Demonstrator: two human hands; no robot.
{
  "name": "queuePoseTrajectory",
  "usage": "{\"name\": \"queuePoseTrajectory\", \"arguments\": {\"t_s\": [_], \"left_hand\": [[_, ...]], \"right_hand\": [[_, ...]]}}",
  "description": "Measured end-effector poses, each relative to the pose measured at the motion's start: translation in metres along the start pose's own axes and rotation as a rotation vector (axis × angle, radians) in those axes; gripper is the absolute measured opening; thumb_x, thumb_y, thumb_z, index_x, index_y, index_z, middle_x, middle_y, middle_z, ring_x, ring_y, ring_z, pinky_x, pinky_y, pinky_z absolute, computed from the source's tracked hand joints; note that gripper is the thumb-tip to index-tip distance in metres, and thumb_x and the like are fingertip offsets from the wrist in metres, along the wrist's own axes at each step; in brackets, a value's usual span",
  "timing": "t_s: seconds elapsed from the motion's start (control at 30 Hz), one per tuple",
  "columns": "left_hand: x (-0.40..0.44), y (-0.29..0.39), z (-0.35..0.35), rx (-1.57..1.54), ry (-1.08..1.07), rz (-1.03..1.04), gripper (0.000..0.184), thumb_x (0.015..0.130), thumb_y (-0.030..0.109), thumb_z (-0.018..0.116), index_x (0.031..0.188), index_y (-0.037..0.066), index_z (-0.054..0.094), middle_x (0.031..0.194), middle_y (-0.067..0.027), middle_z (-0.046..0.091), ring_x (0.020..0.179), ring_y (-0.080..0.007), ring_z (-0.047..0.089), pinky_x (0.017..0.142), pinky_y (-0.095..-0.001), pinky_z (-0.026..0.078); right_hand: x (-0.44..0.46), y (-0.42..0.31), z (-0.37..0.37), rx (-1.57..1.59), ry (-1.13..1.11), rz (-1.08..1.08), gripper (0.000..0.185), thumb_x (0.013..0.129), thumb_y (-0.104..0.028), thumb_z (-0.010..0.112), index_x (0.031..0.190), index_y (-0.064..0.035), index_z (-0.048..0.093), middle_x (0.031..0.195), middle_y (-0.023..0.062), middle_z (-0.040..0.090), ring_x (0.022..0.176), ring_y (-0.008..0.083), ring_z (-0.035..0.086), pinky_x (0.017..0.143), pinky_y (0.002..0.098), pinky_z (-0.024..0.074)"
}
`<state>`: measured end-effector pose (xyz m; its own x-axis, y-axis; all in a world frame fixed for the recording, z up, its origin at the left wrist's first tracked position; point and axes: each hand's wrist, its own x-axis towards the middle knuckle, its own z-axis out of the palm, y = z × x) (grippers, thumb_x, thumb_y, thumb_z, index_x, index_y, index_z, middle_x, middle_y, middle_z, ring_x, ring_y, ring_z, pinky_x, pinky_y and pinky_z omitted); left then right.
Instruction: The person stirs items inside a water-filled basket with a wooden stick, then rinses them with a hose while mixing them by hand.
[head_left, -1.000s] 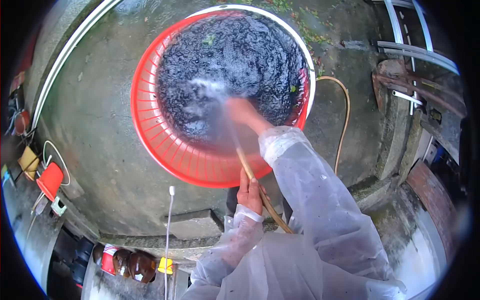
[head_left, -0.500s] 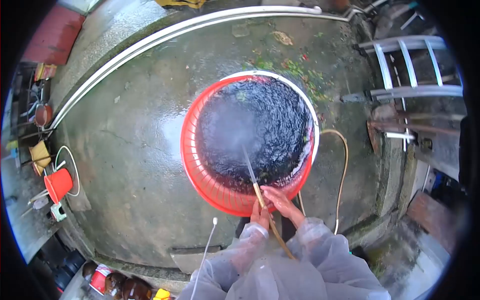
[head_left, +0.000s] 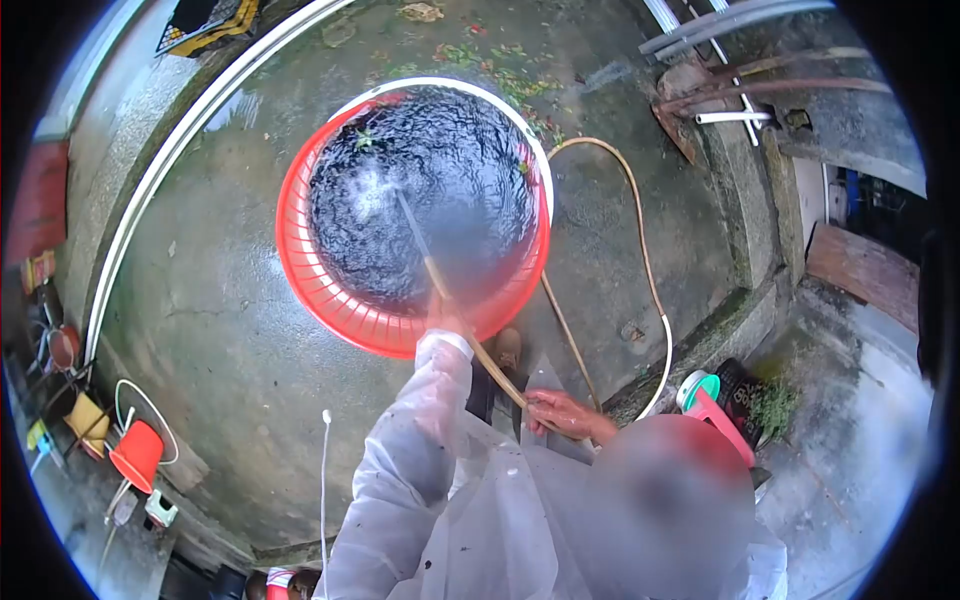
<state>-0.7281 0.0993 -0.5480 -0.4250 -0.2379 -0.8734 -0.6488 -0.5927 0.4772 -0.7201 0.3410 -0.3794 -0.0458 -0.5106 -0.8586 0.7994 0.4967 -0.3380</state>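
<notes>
My left hand (head_left: 447, 312) is closed round the tan hose (head_left: 480, 352) near its nozzle end, over the near rim of the red basket (head_left: 372, 330). Water sprays from the hose onto dark, wet material (head_left: 450, 150) filling the basket. Further back along the hose, beside my body, my right hand (head_left: 562, 412) has its fingers closed on it. The basket sits tilted within a white-rimmed tub (head_left: 548, 190). Both my sleeves are translucent plastic. A blurred patch covers the area below my right hand.
A white pipe (head_left: 140, 210) curves along the left. At the left edge hangs a red bucket (head_left: 138, 455). The hose loops over the wet floor on the right, near a pink-handled object (head_left: 720, 425). Metal rails (head_left: 735, 28) lie upper right. Leaves (head_left: 500, 75) are scattered behind the tub.
My right hand reached over the basket, came back to the hose near my left hand, and is now further down it. My left hand has moved forward with the hose. The view has shifted.
</notes>
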Motion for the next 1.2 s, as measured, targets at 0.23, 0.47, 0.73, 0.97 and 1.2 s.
{"name": "queuePoseTrajectory", "arguments": {"t_s": [0.23,0.47,0.73,0.97,1.2], "left_hand": [[-0.016,-0.030,0.050,0.135,-0.029,-0.084,0.054,0.099,0.028,0.038,0.150,0.027,0.021,0.073,-0.0107,0.055,0.049,-0.0213,0.053,0.044,-0.0353,0.048],[-0.075,-0.101,0.092,-0.042,-0.002,-0.180,0.059,0.099,0.022,0.042,0.151,0.027,0.014,0.071,-0.0076,0.052,0.047,-0.0178,0.049,0.042,-0.0342,0.048],[-0.043,-0.129,0.134,-0.022,-0.226,-0.252,0.050,0.099,0.025,0.044,0.145,0.024,0.025,0.075,-0.0073,0.053,0.046,-0.0194,0.049,0.042,-0.0358,0.046],[-0.142,-0.001,0.255,0.611,0.071,-0.083,0.035,0.099,0.028,0.043,0.132,0.018,0.047,0.083,-0.0096,0.060,0.064,-0.0237,0.060,0.050,-0.0419,0.049],[-0.001,-0.013,0.126,1.314,-0.056,0.420,0.025,0.099,0.025,0.044,0.120,0.015,0.054,0.077,-0.0059,0.055,0.070,-0.0206,0.058,0.072,-0.0419,0.054]], "right_hand": [[-0.010,0.089,-0.012,-0.273,0.433,-0.181,0.024,0.094,-0.025,0.060,0.104,-0.0043,0.066,0.073,0.0044,0.064,0.065,0.0124,0.061,0.061,0.0299,0.0506],[-0.031,0.078,-0.034,-0.347,0.608,-0.289,0.025,0.092,-0.026,0.061,0.104,-0.0048,0.067,0.080,0.0098,0.068,0.068,0.0201,0.065,0.065,0.0332,0.0514],[-0.070,0.301,-0.094,-0.596,1.237,-0.171,0.034,0.094,-0.037,0.055,0.098,-0.0050,0.064,0.083,0.0129,0.065,0.075,0.0250,0.063,0.069,0.0395,0.0494],[-0.026,0.411,-0.157,1.557,0.545,0.003,0.035,0.094,-0.050,0.051,0.100,-0.0164,0.057,0.072,0.0036,0.054,0.071,0.0248,0.062,0.055,0.0457,0.0509],[0.064,0.449,-0.237,0.883,0.717,0.069,0.017,0.091,-0.025,0.056,0.084,-0.0104,0.062,0.063,0.0089,0.057,0.057,0.0252,0.060,0.056,0.0391,0.0530]]}}
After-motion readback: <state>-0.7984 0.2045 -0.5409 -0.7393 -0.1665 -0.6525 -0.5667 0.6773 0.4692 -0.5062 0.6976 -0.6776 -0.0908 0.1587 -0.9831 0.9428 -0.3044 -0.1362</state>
